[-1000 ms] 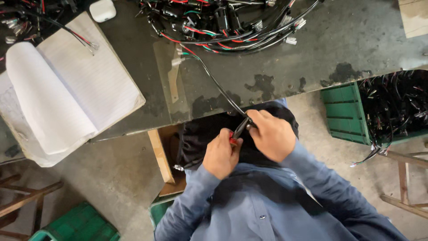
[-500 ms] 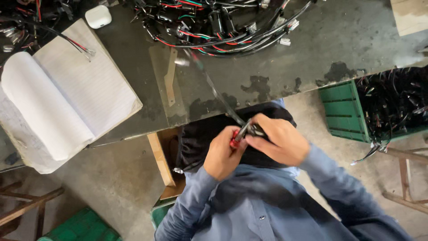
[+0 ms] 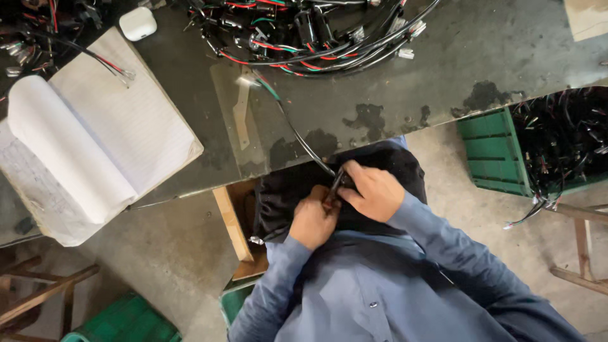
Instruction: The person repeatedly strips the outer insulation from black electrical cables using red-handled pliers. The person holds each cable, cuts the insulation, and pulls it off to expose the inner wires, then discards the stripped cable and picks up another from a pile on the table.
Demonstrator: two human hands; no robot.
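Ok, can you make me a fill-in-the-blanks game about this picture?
1. Both hands, left hand and right hand, hold a black ___.
2. The open notebook has ___ pages.
3. The crate full of wires is ___.
4. The person's sleeves are ___.

Missing words: cable, white, green, blue.

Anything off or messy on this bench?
Dark blotchy stains mark the tabletop near its front edge, like spills or worn coating. The open notebook overhangs the edge, one page curled over. Both hands, left hand and right hand, grip the black cable normally.
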